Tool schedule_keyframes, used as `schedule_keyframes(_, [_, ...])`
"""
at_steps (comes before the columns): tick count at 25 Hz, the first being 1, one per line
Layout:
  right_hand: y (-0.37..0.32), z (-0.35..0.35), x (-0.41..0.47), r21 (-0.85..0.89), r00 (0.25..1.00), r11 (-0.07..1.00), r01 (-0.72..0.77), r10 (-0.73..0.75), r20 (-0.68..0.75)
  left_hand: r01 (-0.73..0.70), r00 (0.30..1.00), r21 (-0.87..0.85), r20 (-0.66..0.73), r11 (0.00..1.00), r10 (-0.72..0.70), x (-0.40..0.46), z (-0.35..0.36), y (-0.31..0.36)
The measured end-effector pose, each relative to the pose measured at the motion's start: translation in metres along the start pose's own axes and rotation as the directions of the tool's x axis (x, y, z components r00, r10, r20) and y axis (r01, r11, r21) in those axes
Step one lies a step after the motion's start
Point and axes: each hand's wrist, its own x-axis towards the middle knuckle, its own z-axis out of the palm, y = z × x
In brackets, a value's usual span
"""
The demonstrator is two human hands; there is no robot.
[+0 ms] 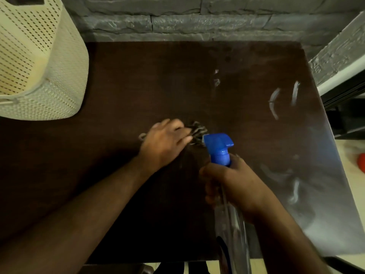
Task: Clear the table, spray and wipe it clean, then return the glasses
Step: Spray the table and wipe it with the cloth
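Observation:
A dark brown table (138,80) fills the view. My left hand (165,142) lies on a dark striped cloth (197,131) at the table's middle, fingers over it; the cloth is mostly hidden beneath the hand and blurred. My right hand (233,182) grips the neck of a clear spray bottle (231,218) with a blue trigger head (218,147), held above the table's near middle, nozzle close to the cloth. Wet streaks (275,101) shine on the table's right side. No glasses are in view.
A cream perforated basket (39,62) stands at the table's left edge. A grey stone wall (197,18) runs behind the table. At the right are a white ledge (339,76) and a pale floor with an orange-red object (361,161).

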Motion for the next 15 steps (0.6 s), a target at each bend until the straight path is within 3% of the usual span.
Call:
schedule_keyframes(2, [0.001,-0.003,-0.003,-0.018,1.0,1.0,-0.006,0.005,-0.02,0.091,0.993,0.047,-0.084,0.995,-0.087,-0.005,-0.01,-0.024])
schedule_keyframes(4, [0.002,-0.005,-0.005,-0.056,1.0,0.998,-0.011,0.01,-0.016,0.297,0.942,0.073,-0.183,0.952,-0.28,0.025,-0.012,-0.037])
schedule_keyframes(6, [0.004,-0.007,-0.008,-0.081,1.0,0.997,-0.016,0.016,-0.005,0.434,0.89,0.065,-0.19,0.899,-0.416,0.065,-0.009,-0.03])
schedule_keyframes(7, [0.005,-0.007,-0.011,-0.082,1.0,0.996,-0.017,0.017,-0.003,0.438,0.891,0.044,-0.151,0.898,-0.427,0.076,-0.007,-0.019])
schedule_keyframes(8, [0.005,-0.007,-0.014,-0.081,1.0,0.997,-0.017,0.016,-0.002,0.39,0.917,0.034,-0.107,0.92,-0.384,0.075,-0.004,-0.005])
schedule_keyframes(10, [0.005,-0.005,-0.021,-0.098,1.0,0.995,-0.007,0.008,0.005,0.126,0.992,0.018,-0.025,0.992,-0.125,0.035,0.003,0.018])
schedule_keyframes(12, [0.006,-0.007,-0.027,-0.104,1.0,0.995,-0.001,0.002,0.011,-0.149,0.988,-0.006,0.051,0.989,0.149,-0.025,0.001,0.023])
schedule_keyframes(14, [0.008,-0.009,-0.03,-0.108,1.0,0.994,-0.014,0.016,0.016,-0.222,0.975,0.036,0.027,0.974,0.221,-0.054,-0.005,0.002])
schedule_keyframes(15, [0.01,-0.01,-0.031,-0.112,1.0,0.994,-0.017,0.019,0.016,-0.167,0.986,0.081,-0.005,0.983,0.168,-0.05,-0.006,-0.013])
